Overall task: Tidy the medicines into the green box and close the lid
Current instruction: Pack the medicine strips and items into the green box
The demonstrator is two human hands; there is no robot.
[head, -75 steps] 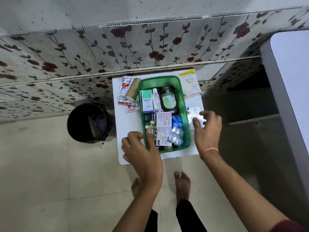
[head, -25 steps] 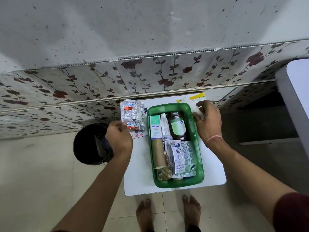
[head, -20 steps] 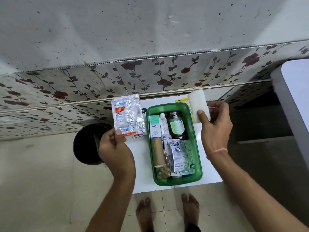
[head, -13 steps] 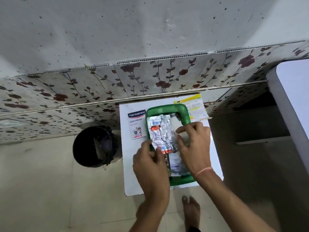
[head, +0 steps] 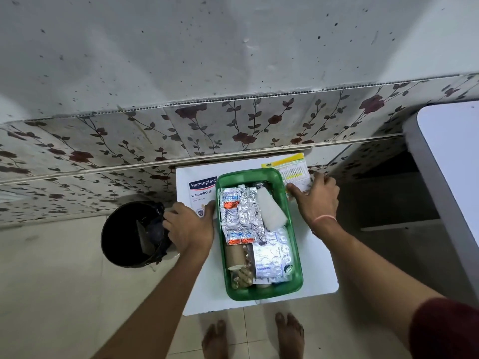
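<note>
At the far left corner of the white tabletop (head: pixel 318 257), left hand (head: pixel 190 228) fingers (head: pixel 208 205) lie flat on the Hansaplast packet (head: pixel 201 191), pressing, not closed round it. Right hand (head: pixel 317 200) fingers (head: pixel 294 189) rest spread on the yellow-topped sachet (head: pixel 293 171) at the far right corner; grip cannot be told. Between the hands stands the green box (head: pixel 294 283), open, just beside both packets. Inside: foil blister strips (head: pixel 241 216), white bottle (head: pixel 270 211), brown roll (head: pixel 234 255). Black bin (head: pixel 124 237) on the floor, left of the tabletop.
</note>
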